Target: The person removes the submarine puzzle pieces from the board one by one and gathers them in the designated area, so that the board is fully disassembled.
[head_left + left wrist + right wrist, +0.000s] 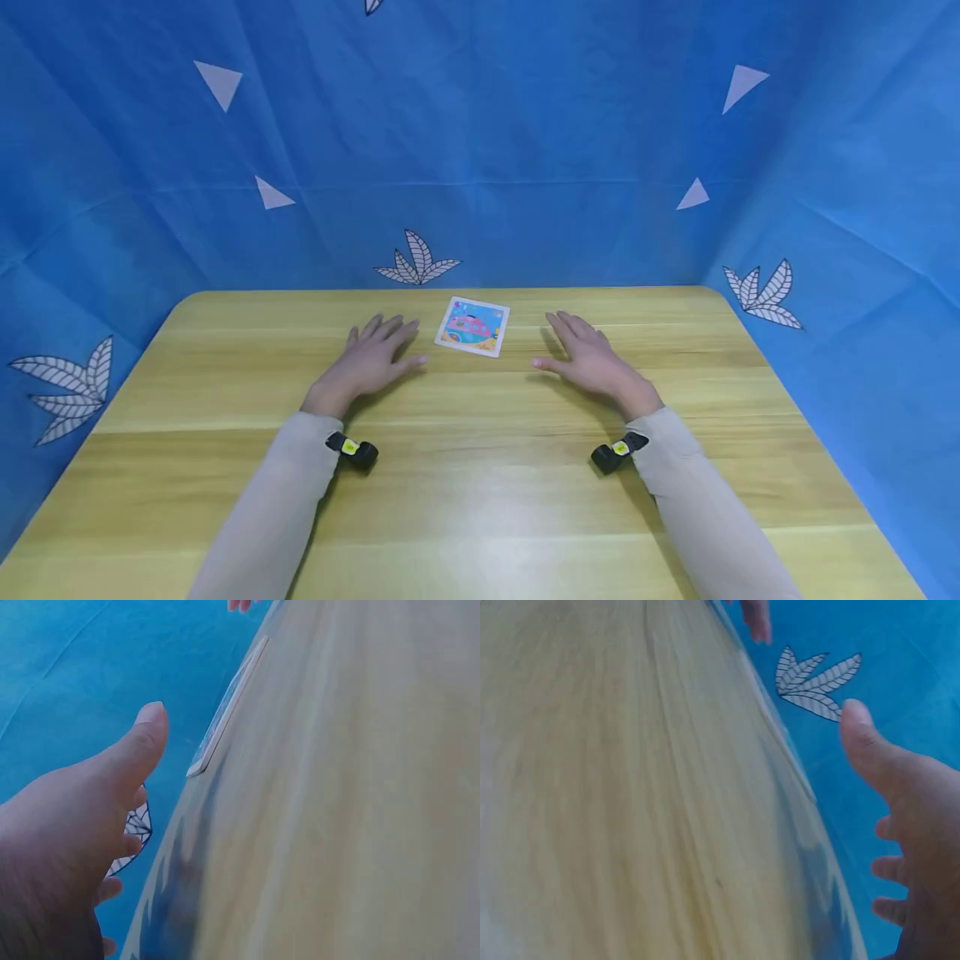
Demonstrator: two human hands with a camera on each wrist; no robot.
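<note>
"What's happening with that white-bordered picture tile (472, 327)?"

"It's lying flat, picture side up, and the wood-grain table (480, 500) is supporting it near the back edge. Nobody is touching it."

"And the hands?"

"The left hand (369, 360) is hovering, it seems, just left of the tile, fingers spreading loosely. The right hand (590, 357) is doing the same near the tile's right side. Neither one is gripping anything."

"So how far along are things?"

"I'm judging that no handling is going on right now. The tile is resting unheld, so any picking up or moving is either waiting or finished; I'm not managing to tell which."

"Are you counting?"

"I'm counting one tile, one table and two hands. Nearer us than the tile, two pale sleeves (262, 508) are covering the forearms, each bearing a black wrist camera (360, 452), so two of those. Beyond the tile and to both sides, blue cloth (480, 125) is hanging; it's showing four white triangles (219, 82), three whole leaf motifs (420, 260) and one cut-off shape above."
</note>
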